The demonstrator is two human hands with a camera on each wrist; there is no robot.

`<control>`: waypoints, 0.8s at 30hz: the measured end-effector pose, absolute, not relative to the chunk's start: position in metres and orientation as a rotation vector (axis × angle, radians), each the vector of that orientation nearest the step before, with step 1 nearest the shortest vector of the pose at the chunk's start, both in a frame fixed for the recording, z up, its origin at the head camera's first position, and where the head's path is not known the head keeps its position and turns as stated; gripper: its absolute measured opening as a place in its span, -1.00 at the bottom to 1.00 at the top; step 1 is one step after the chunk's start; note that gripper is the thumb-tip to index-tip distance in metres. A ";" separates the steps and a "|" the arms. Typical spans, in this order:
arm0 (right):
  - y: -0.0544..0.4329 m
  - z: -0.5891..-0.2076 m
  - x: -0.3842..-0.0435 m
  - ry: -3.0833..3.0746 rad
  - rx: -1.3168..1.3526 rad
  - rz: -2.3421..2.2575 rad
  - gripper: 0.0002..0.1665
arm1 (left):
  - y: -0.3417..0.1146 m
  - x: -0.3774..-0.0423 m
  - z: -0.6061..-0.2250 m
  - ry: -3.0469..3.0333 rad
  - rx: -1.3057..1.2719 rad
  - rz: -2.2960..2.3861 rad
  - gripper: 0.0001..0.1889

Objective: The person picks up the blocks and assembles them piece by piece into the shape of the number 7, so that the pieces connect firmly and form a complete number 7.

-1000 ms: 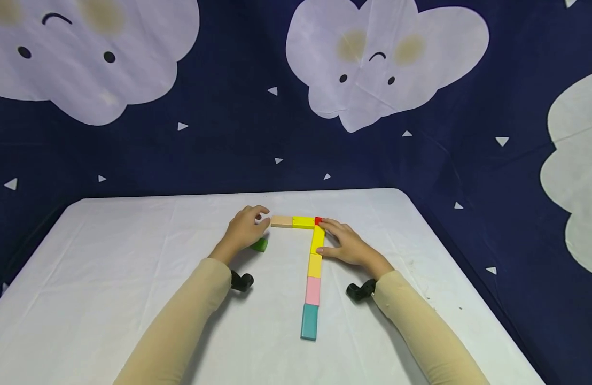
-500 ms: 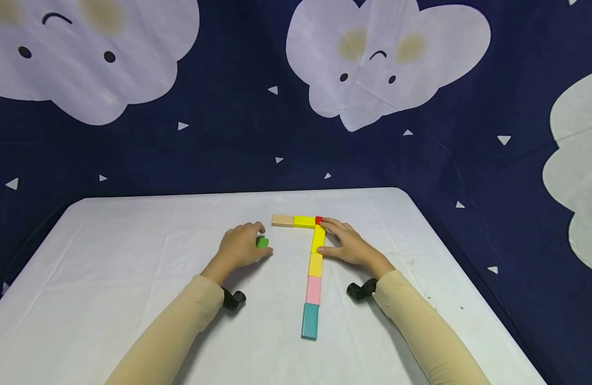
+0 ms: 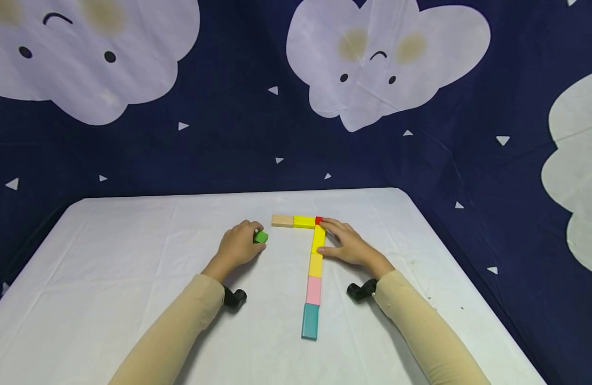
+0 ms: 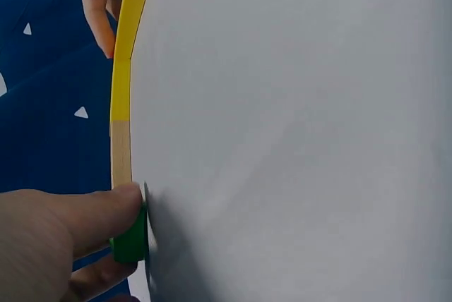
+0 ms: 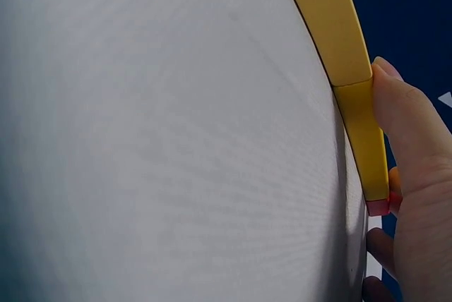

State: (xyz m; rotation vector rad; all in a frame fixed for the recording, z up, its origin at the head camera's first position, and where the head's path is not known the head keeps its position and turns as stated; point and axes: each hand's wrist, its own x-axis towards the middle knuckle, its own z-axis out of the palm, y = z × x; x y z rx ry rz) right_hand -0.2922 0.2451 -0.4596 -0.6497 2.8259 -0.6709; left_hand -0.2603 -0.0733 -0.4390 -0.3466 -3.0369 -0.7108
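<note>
My left hand pinches a green block between thumb and fingertips, just below and left of the row's tan end block. In the left wrist view, the thumb lies along one side of the green block and a finger sits beneath it. My right hand touches the outer side of the row. Its thumb meets the yellow block near a joint, and an index fingertip is at the small red block in the corner.
From the corner, one arm of the row runs left through another yellow block. Toward me run a darker yellow block, a pink block and a teal block. White cloth covers the table; a dark-blue cloud-print curtain hangs behind.
My left hand has drawn back from beside the tan block, reached the green block and taken hold of it, moving it slightly away from me. My right hand has stayed in place.
</note>
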 end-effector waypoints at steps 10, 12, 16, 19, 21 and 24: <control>0.245 -0.460 -0.292 2.818 -0.647 -0.684 0.01 | -0.069 -0.279 -0.433 -3.040 -0.314 -0.734 -0.50; 0.245 -0.460 -0.292 2.818 -0.644 -0.682 0.01 | -0.067 -0.283 -0.434 -3.038 -0.299 -0.743 -0.50; 0.245 -0.461 -0.292 2.817 -0.641 -0.681 0.01 | -0.065 -0.291 -0.436 -3.046 -0.279 -0.738 -0.52; 0.245 -0.460 -0.291 2.815 -0.643 -0.679 0.00 | -0.064 -0.294 -0.437 -3.050 -0.265 -0.741 -0.56; 0.245 -0.460 -0.291 2.814 -0.655 -0.681 0.00 | -0.063 -0.296 -0.437 -3.045 -0.254 -0.745 -0.58; 0.245 -0.459 -0.291 2.818 -0.664 -0.678 0.00 | -0.062 -0.298 -0.437 -3.040 -0.259 -0.746 -0.60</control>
